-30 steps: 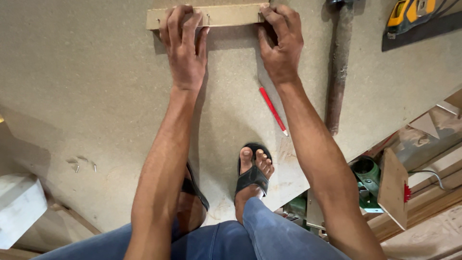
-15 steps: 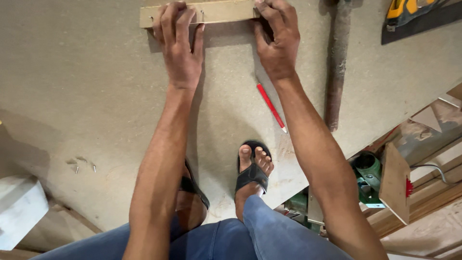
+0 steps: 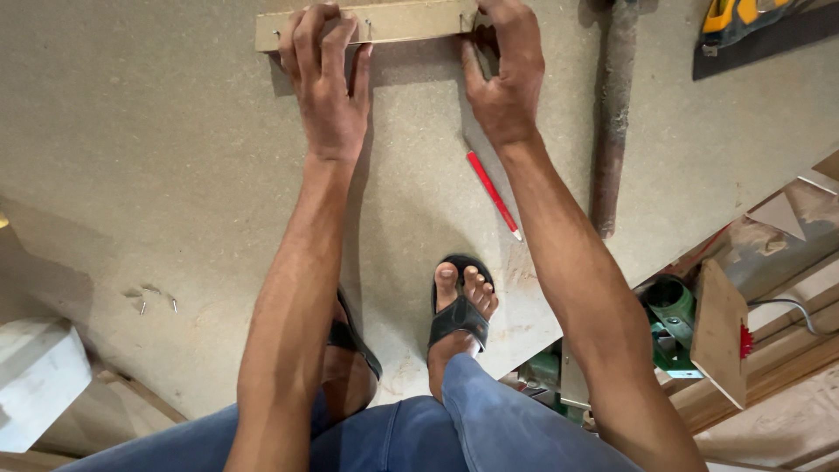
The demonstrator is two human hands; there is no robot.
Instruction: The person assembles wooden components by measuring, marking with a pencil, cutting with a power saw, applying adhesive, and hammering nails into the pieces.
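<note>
A short wooden strip (image 3: 402, 21) with small nails in it lies flat on a large particle board sheet (image 3: 157, 157) near the top of the view. My left hand (image 3: 325, 83) presses down on the strip's left half, fingers spread over it. My right hand (image 3: 505, 74) grips the strip's right end, thumb on the near edge. A red pencil (image 3: 494, 196) lies on the board just below my right wrist. My feet in black sandals (image 3: 461, 308) stand on the board.
A rusty metal bar (image 3: 613, 114) lies right of my right hand. A yellow and black tool (image 3: 743, 17) sits at the top right. Loose nails (image 3: 157, 301) lie at the lower left. A white block (image 3: 35, 376) and green machine (image 3: 669, 319) flank the board.
My view has shifted slightly, so the strip sits a little higher in the frame. Both hands stay on the strip; my right hand's fingers have adjusted at its end.
</note>
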